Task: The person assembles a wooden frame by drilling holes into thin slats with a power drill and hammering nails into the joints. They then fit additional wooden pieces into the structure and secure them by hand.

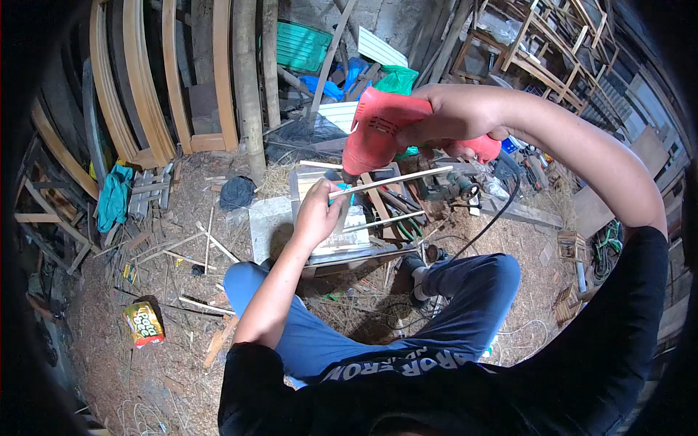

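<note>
Red power drill [385,120], nose down, handle grasped in the right hand [454,120]; slim wooden strip [407,176], pinched near one end by the left hand [318,214], above a low work surface [363,256]. Stage, apparently: lining drill up at strip, calling for steady grip, fingertips clear. Beyond: green plastic crate [302,47].

Red power drill [382,120], tilted nose-down over a thin wooden strip [407,179]
</note>
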The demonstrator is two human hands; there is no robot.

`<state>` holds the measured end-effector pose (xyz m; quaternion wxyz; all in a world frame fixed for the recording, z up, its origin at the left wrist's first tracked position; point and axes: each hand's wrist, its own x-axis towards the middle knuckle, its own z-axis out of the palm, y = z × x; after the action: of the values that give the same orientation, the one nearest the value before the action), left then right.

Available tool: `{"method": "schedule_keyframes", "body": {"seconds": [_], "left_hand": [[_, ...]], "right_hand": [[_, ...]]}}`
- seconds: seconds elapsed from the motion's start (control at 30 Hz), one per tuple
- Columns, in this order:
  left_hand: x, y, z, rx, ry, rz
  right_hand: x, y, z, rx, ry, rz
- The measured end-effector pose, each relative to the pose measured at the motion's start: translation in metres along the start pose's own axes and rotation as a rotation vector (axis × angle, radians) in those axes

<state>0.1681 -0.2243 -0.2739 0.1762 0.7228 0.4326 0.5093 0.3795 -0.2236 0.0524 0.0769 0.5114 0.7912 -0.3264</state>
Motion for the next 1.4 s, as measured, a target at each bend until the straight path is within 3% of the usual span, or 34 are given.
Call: {"method": "schedule_keyframes", "body": {"seconds": [1.4], "left_hand": [[0.002, 0.008, -0.004, 0.045, 0.001, -0.008]], "right_hand": [[0.003, -0.010, -0.010, -0.018, -0.084, 0.001]]}}
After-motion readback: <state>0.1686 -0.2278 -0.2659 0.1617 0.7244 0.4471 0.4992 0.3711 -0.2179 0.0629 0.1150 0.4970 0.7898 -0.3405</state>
